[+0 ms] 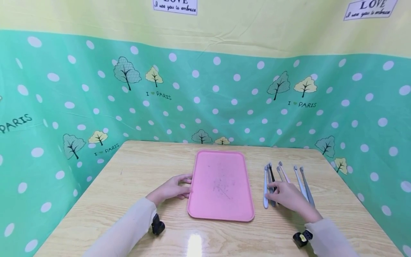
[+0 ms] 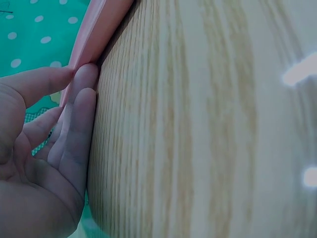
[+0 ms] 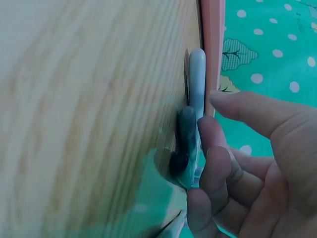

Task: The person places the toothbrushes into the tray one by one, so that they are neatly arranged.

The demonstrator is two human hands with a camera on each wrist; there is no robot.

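Note:
A pink tray [image 1: 221, 200] lies on the table, with scuff marks on its surface. My left hand [image 1: 171, 189] is at its left edge; in the left wrist view the thumb touches the tray's rim [image 2: 101, 29] and the fingertips rest low against its side. To the right of the tray lie several toothbrushes side by side. My right hand [image 1: 287, 196] is over them, thumb and fingers loosely bent beside a light blue toothbrush [image 1: 265, 192]. Near its fingers are a grey toothbrush [image 1: 272, 202] and a black toothbrush [image 1: 272, 173]. Part of the group is hidden under the hand.
Farther right lie a pale blue toothbrush [image 1: 300, 180] and a dark grey toothbrush [image 1: 307, 185]; a pink toothbrush [image 1: 284, 172] points away behind the right hand. Behind the wooden table [image 1: 144, 160] hangs a green and yellow patterned cloth [image 1: 231, 92].

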